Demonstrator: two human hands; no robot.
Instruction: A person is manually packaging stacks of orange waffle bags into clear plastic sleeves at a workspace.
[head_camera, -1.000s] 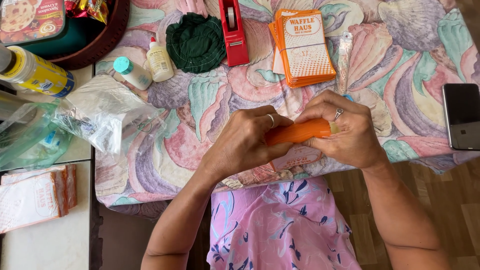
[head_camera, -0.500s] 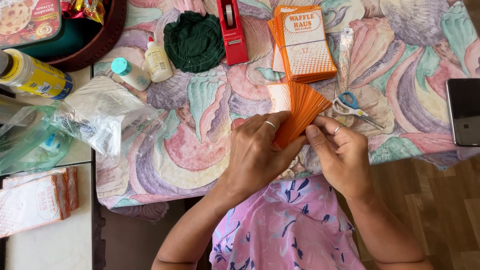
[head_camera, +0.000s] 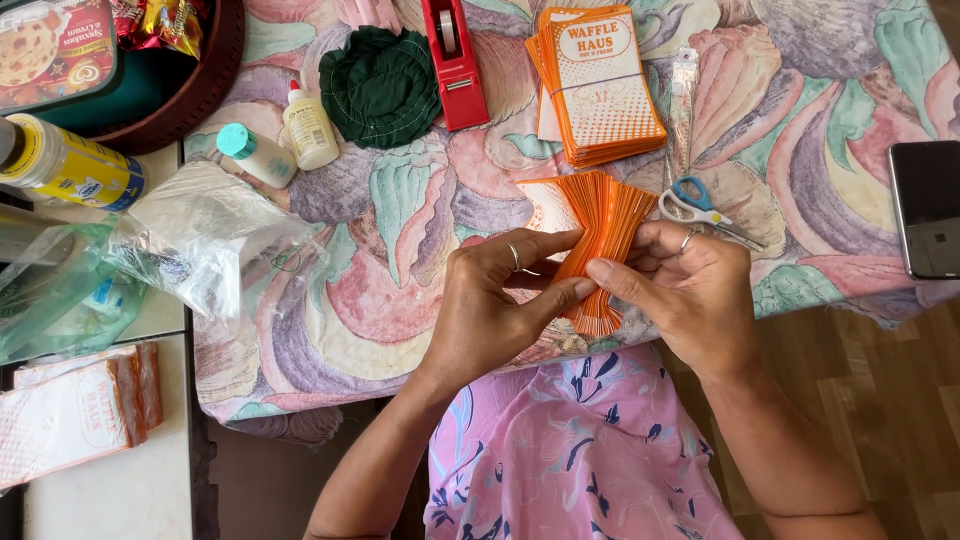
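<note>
Since the half-second-earlier frame, the orange fan (head_camera: 598, 232) had spread wider and sat more upright between both hands; the hands barely shifted.

Left hand (head_camera: 490, 310): fingers closed on the fan's pinched waist from the left, thumb stretched across to the right side. Right hand (head_camera: 690, 285): fingers curled shut on the same waist from the right, forefinger tip meeting the left thumb. Both hands held the fan just above the desk (head_camera: 400, 300) edge, over the flowered cloth. Its upper pleats flared toward the far side; a shorter lower flare showed under the fingers.

Progress, as a judgement: pleating looked done, and the fold at the middle looked done or nearly so. No tape, glue or tie was visible on the waist, so fastening seemed left. The flat orange stack (head_camera: 600, 85) was thick, so plenty of unworked pieces remained.

Just past the right hand: scissors (head_camera: 700, 207) with blue handles, lying flat, untouched. Left of the hands: crumpled clear bags (head_camera: 190, 245). Farther out: the stack, red tape dispenser (head_camera: 455, 65), dark green fabric bundle (head_camera: 380, 88), two small glue bottles (head_camera: 285, 140). Far right edge: phone (head_camera: 928, 208), screen dark. Far left, off the cloth: yellow can (head_camera: 65, 165) on its side.
</note>
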